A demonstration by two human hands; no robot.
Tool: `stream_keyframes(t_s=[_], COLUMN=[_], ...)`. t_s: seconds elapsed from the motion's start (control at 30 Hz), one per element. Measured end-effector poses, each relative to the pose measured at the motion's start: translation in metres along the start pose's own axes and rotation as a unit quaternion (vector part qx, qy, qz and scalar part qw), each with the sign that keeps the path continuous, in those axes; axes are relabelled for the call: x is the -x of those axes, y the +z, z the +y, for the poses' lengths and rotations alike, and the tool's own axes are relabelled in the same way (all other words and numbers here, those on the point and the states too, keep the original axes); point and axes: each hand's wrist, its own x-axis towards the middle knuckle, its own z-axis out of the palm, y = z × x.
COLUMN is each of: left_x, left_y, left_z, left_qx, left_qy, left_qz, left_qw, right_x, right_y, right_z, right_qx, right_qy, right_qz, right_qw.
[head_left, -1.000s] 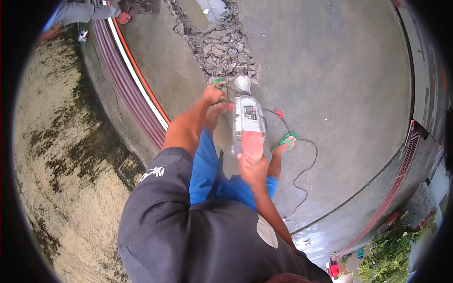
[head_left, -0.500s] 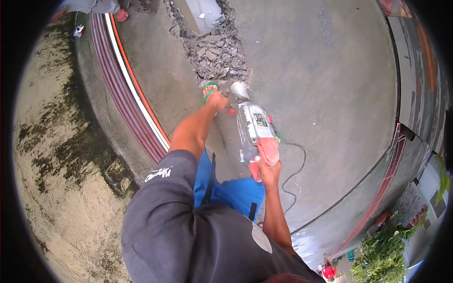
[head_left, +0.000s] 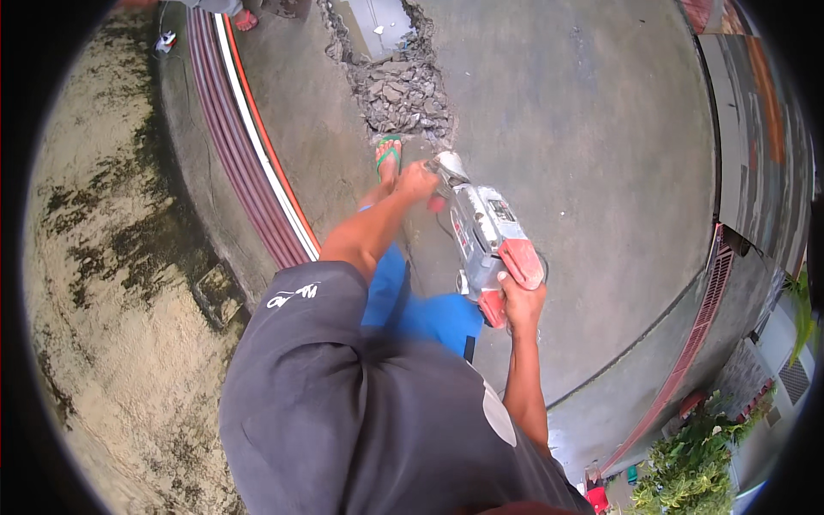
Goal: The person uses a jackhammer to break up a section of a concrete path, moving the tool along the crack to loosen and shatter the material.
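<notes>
- Head view: since the earlier frame the demolition hammer has swung so that its rear end now points toward 4 o'clock rather than 6 o'clock, and the broken patch has slid up toward 12 o'clock.
- The left hand is closed around the tool's front side handle, near the nose, apparently to steer the tip.
- The right hand is wrapped shut around the red rear grip, low at the tool's back end, which looks like the hold that carries the weight and pushes.
- The demolition hammer lies near the picture's centre, tilted, nose toward 11 o'clock, held above the concrete floor; it has a grey metal body, red rear housing and a pale metal collar at the nose.
- The bit itself is hidden behind the left hand, so contact with the floor cannot be told.
- A foot in a green flip-flop stands just below the rubble, a trench of broken concrete running to 12 o'clock.
- A dark power cord hangs beneath the tool.
- Striped maroon edging curves along at 10 o'clock.
</notes>
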Motion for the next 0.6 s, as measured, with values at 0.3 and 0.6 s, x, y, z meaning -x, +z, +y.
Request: stream_keyframes(t_s=[0.3, 0.6], left_x=[0.002, 0.004], left_y=[0.020, -0.004], left_z=[0.021, 0.006], left_qx=[0.031, -0.025], left_qy=[-0.067, -0.045], left_qz=[-0.050, -0.003], left_qw=[0.996, 0.999], right_x=[0.002, 0.022], right_y=[-0.017, -0.004], right_z=[0.018, 0.002], right_qx=[-0.030, -0.078], right_qy=[-0.022, -0.004], right_qz=[0.006, -0.026], right_qw=[0.999, 0.997])
